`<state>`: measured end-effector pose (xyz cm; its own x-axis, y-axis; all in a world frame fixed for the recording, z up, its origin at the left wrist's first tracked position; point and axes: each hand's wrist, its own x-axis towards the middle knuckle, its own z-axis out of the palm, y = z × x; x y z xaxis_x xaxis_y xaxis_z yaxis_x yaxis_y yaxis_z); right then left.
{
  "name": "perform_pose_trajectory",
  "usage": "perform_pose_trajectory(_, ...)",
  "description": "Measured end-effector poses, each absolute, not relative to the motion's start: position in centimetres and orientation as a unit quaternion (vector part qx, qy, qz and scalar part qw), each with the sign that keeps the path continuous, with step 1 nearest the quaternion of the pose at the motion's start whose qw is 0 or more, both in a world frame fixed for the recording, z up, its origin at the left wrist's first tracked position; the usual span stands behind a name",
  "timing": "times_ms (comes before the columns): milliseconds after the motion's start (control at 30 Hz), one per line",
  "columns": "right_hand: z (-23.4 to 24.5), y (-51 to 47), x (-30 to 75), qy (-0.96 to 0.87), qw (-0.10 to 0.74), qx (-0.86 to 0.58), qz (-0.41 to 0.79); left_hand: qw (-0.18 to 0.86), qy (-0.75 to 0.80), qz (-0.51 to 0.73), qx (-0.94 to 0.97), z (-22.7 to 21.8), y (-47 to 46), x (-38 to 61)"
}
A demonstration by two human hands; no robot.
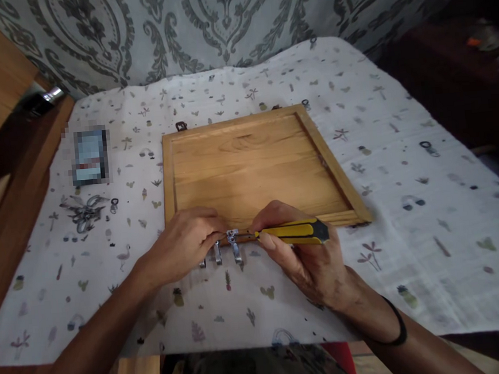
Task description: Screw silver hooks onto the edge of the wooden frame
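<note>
A wooden panel with a raised frame (252,164) lies flat on the table. At its near edge, several shiny metal hooks (236,251) stick out towards me. My left hand (188,238) is closed there, thumb and fingertips pinched at one of these hooks; the exact hold is partly hidden. A screwdriver with a yellow and black handle (291,232) lies in my right hand (311,257), fingers wrapped round it from below and behind. Its shaft points left along the panel's near edge, with the tip at the hook.
Loose metal hooks (86,213) form a pile on the patterned white tablecloth (250,302) at the left. Behind them lies a phone (90,156) with a blurred-out screen. One single hook (428,148) rests at the right. Dark fittings (181,125) show along the panel's far edge.
</note>
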<state>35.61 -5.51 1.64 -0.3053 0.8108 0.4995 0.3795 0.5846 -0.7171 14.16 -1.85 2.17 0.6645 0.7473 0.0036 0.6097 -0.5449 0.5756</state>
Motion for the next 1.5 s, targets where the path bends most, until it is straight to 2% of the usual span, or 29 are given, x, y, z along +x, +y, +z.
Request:
perform_pose_trajectory(267, 1.6, -5.6, 35.6, -0.781, 0.438, -0.387, 0.218, 0.27, 0.382, 0.148, 0.871, 1.9, -1.9, 14.2)
perform_pose_trajectory(600, 1.6, -5.6, 35.6, -0.768, 0.453, -0.38, 0.247, 0.233, 0.387, 0.099, 0.887, 2.1, -1.9, 14.1)
perform_pose_trajectory(833, 1.5, -5.7, 35.6, -0.761, 0.459, -0.379, 0.257, 0.282, 0.399, 0.096, 0.867, 3.0, -1.7, 14.3)
perform_pose_trajectory(1100, 1.5, -5.5, 35.6, -0.763, 0.461, -0.377, 0.251, 0.237, 0.4, 0.09, 0.881, 2.7, -1.8, 14.8)
perform_pose_trajectory(1300, 1.9, -5.6, 35.7, -0.764, 0.454, -0.379, 0.258, 0.229, 0.406, 0.124, 0.876, 3.2, -1.7, 14.4)
perform_pose_trajectory(1500, 2.0, -5.6, 35.6, -0.762, 0.452, -0.385, 0.259, 0.222, 0.398, 0.105, 0.884, 3.1, -1.9, 14.6)
